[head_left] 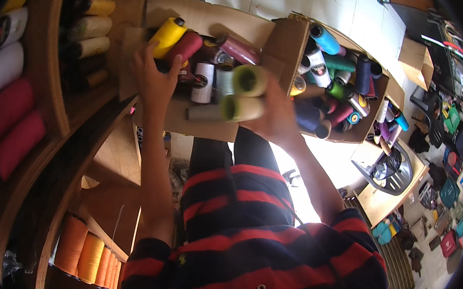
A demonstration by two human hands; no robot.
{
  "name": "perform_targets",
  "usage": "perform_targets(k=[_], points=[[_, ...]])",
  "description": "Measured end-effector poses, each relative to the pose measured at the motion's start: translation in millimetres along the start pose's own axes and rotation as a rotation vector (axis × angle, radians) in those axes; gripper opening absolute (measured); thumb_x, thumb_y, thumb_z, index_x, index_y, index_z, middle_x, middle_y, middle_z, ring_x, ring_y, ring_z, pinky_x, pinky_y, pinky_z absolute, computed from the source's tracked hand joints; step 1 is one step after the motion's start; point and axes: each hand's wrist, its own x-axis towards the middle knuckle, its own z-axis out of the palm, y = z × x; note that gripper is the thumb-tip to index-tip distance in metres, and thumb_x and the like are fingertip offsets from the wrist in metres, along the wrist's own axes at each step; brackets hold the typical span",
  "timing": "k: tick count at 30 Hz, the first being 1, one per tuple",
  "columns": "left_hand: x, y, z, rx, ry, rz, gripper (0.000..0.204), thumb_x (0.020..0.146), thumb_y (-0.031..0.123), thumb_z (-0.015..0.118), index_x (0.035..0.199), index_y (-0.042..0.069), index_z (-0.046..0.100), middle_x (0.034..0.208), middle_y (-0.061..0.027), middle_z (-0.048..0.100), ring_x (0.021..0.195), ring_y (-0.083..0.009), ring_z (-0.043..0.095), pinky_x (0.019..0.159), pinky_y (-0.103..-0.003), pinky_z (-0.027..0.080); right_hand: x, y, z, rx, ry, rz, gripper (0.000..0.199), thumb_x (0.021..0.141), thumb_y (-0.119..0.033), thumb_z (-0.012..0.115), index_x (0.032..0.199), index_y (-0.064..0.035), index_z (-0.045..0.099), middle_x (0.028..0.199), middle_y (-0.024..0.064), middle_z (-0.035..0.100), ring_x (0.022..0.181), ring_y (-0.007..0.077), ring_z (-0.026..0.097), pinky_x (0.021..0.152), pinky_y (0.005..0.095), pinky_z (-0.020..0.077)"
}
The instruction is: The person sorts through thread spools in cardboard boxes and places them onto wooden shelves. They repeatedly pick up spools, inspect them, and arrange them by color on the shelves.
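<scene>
My right hand (278, 112) is closed around two pale green thread cones (250, 80), side by side with their hollow ends toward the left. It is blurred, over the right side of an open cardboard box (196, 7). At the box's left end, my left hand (155, 76) has its thumb and fingers spread beside a yellow thread cone (168, 37) and a magenta thread cone (184, 47). Whether it presses on them is hard to see. Inside the box lie a white spool (203, 83), a maroon spool (238, 49) and several others.
Another cardboard box (280, 42), full of mixed thread cones, adjoins on the right. Wooden shelves (54, 67) with white, red and yellow cones stand close on my left. Orange cones (80, 254) fill a lower shelf. A chair (384, 169) and scattered items are at the right.
</scene>
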Motion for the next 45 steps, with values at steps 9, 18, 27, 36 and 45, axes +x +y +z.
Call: perform_targets(k=[9,18,27,36,45], points=[[38,2,33,0.113,-0.365,0.047,0.116,0.055,0.031,0.089,0.149,0.01,0.024,0.133,-0.024,0.047,0.123,-0.0415,0.046,0.104,-0.049,0.036,-55,105,-109,-0.357,0.085,0.788,0.072,0.069,-0.036,0.076,0.126,-0.006,0.043,0.105,0.0207,0.066,0.096,0.0402,0.066,0.081,0.05,0.0507],[38,-41,48,-0.022,-0.427,0.002,0.115,0.054,0.016,0.086,0.147,0.001,0.021,0.139,-0.0215,0.042,0.13,-0.0339,0.043,0.108,-0.04,0.035,-78,168,-156,-0.329,0.228,0.853,0.08,0.069,-0.042,0.077,0.133,-0.0055,0.046,0.092,0.0187,0.07,0.086,0.034,0.07,0.075,0.043,0.0528],[4,52,19,0.158,-0.445,-0.137,0.1,0.068,0.027,0.084,0.147,0.003,0.027,0.141,-0.0212,0.044,0.129,-0.0321,0.046,0.108,-0.041,0.036,-105,158,-161,0.145,0.314,0.491,0.07,0.075,-0.033,0.075,0.132,-0.0034,0.047,0.099,0.015,0.068,0.09,0.0232,0.068,0.075,0.0384,0.0532],[-91,129,4,-1.036,-0.666,-0.668,0.088,0.079,0.037,0.075,0.146,0.005,0.029,0.139,-0.0121,0.045,0.125,-0.0259,0.05,0.102,-0.039,0.043,-41,28,-19,0.539,-0.144,0.356,0.086,0.073,-0.031,0.075,0.141,-0.0005,0.032,0.114,0.0295,0.06,0.105,0.0456,0.06,0.087,0.0466,0.0504],[-117,66,8,-0.932,-0.673,-0.606,0.081,0.084,0.038,0.07,0.148,0.01,0.027,0.14,-0.0135,0.045,0.125,-0.0285,0.049,0.1,-0.041,0.044,-45,28,16,0.358,-0.077,0.358,0.076,0.07,-0.025,0.078,0.134,-0.0024,0.044,0.101,0.0237,0.066,0.095,0.0414,0.066,0.083,0.0457,0.0531]])
